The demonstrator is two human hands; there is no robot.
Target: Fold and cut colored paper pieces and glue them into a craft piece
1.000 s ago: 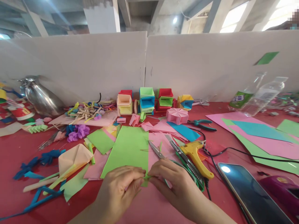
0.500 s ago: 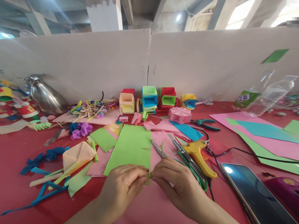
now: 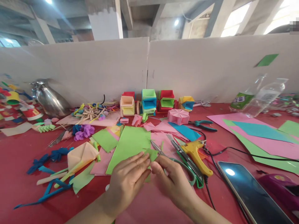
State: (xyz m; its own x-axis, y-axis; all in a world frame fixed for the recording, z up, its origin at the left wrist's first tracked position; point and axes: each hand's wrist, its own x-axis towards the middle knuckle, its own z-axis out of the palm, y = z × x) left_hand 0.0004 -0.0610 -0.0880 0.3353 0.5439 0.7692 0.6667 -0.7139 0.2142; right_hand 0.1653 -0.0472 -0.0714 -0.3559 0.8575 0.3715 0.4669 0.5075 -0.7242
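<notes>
A red table (image 3: 14, 161) runs to a white partition (image 3: 81, 68) at twelve o'clock, a pillar (image 3: 105, 23) beyond. A small green paper (image 3: 152, 153) sits at half past one from the left hand (image 3: 130, 177), its straight fingers together against it, grip unclear; at eleven from the right hand (image 3: 171, 179), thumb and curled forefinger pinching it.

Steel jug (image 3: 50, 99) before white partition (image 3: 98, 68)

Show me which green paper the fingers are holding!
The small green piece between the left hand and the right hand. The large green sheet and the green scrap left of it just lie there, unheld.
</notes>
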